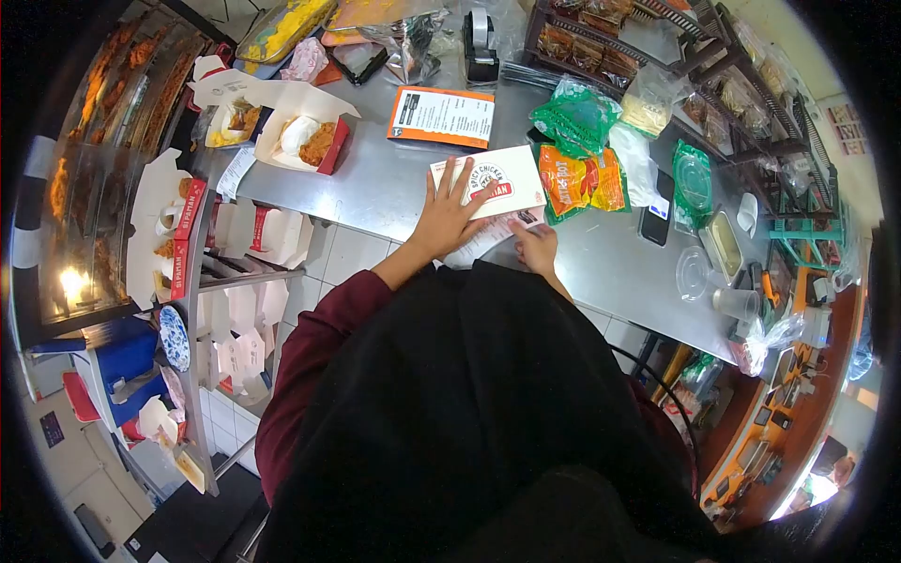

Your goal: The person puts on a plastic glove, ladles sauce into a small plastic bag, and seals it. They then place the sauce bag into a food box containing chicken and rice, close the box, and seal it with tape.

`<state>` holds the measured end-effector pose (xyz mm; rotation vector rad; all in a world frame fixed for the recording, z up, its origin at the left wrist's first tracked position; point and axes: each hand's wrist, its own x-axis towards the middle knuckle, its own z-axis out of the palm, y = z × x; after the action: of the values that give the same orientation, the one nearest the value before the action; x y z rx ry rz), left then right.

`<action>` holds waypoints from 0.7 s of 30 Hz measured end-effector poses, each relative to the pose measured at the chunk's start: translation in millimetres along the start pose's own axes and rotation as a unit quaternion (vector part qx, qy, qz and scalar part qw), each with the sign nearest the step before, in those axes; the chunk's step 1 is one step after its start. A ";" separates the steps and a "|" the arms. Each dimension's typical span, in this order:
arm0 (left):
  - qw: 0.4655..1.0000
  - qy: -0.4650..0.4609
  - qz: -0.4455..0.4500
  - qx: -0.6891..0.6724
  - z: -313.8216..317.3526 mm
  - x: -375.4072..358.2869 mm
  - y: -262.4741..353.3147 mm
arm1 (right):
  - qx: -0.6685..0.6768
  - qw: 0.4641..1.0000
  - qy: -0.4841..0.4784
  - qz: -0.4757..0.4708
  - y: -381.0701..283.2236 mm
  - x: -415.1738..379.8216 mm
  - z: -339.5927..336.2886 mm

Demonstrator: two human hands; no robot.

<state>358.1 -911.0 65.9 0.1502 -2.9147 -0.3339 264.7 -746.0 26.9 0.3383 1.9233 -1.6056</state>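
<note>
My left hand (449, 216) lies flat with fingers spread on a closed white takeaway box (518, 172), across its round spicy chicken logo. Just below the box's near side, a printed paper (477, 246) sticks out toward me over the table edge. My right hand (536, 248) has its fingers curled at the paper's right end, thumb on the print. Beyond the box lies an orange-bordered printed card (441, 118). An orange food packet (582, 180) sits right beside the box, with a green plastic bag (577, 120) behind it.
Two open boxes with chicken and rice (305, 141) stand on the steel table (371, 202) at left. A tape dispenser (481, 47) is at the back. On the right are a phone (657, 208), a metal tray (723, 246) and a plastic cup (737, 303). A food display case (103, 178) borders the left.
</note>
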 end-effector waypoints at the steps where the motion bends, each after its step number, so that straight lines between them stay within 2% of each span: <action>1: 1.000 0.005 -0.001 -0.007 -1.6 1.6 -1.2 | -0.022 0.999 -0.033 -0.004 5.1 6.1 -0.3; 3: 1.000 0.011 -0.004 -0.025 -3.9 -0.1 1.7 | -0.070 0.993 -0.096 -0.007 15.6 9.6 -9.4; 4: 1.000 0.015 -0.014 -0.015 -5.2 -1.6 5.0 | -0.009 0.994 -0.108 -0.032 -0.6 -14.2 -13.6; 6: 0.999 0.029 -0.033 0.009 -14.0 -1.4 10.7 | 0.018 0.971 -0.150 -0.185 -20.7 -55.6 -28.0; 7: 0.993 0.064 -0.038 -0.096 -29.1 -1.4 17.8 | 0.048 0.963 -0.143 -0.223 -52.4 -92.9 -26.9; 8: 0.934 0.032 -0.020 -0.355 -33.3 3.0 18.7 | 0.080 0.962 -0.137 -0.221 -64.0 -105.3 -30.0; 9: 0.808 -0.004 0.000 -0.589 -37.4 5.5 20.7 | 0.113 0.961 -0.128 -0.217 -67.9 -110.7 -31.8; 10: 0.695 -0.088 -0.092 -0.707 -55.6 6.3 28.4 | 0.137 0.956 -0.120 -0.228 -68.1 -106.2 -30.3; 13: 0.640 -0.166 -0.124 -0.740 -65.7 19.4 6.0 | 0.172 0.942 -0.108 -0.268 -66.6 -70.2 -20.0; 14: 0.715 -0.129 -0.098 -0.680 -56.1 22.9 -8.2 | 0.158 0.946 -0.124 -0.255 -66.1 -57.3 -14.9; 15: 0.817 -0.088 -0.101 -0.560 -67.1 29.7 -15.7 | 0.143 0.950 -0.140 -0.241 -64.7 -45.6 -10.6; 16: 0.898 -0.124 -0.113 -0.406 -81.4 38.9 -20.2 | 0.090 0.959 -0.113 -0.243 -62.3 -32.9 -5.3; 17: 0.951 -0.156 -0.121 -0.240 -90.0 44.5 -22.9 | 0.035 0.966 -0.085 -0.243 -58.2 -21.5 -0.7; 18: 0.979 -0.071 -0.043 -0.185 -82.9 46.0 -25.2 | -0.019 0.968 -0.055 -0.243 -53.9 -12.7 1.3; 19: 0.991 0.017 0.035 -0.129 -67.2 46.0 -27.0 | -0.136 0.957 -0.050 -0.251 -50.2 -3.4 -4.2; 20: 0.986 0.106 0.112 -0.071 -51.4 45.0 -29.1 | -0.252 0.932 -0.045 -0.256 -48.5 7.3 -14.4; 21: 0.985 0.050 0.153 -0.056 -35.7 41.3 -35.0 | -0.363 0.895 -0.039 -0.257 -49.8 14.0 -20.5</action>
<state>328.2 -957.6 99.6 -0.2870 -2.7529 -0.4234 220.5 -740.7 60.2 -0.5781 2.5023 -1.0145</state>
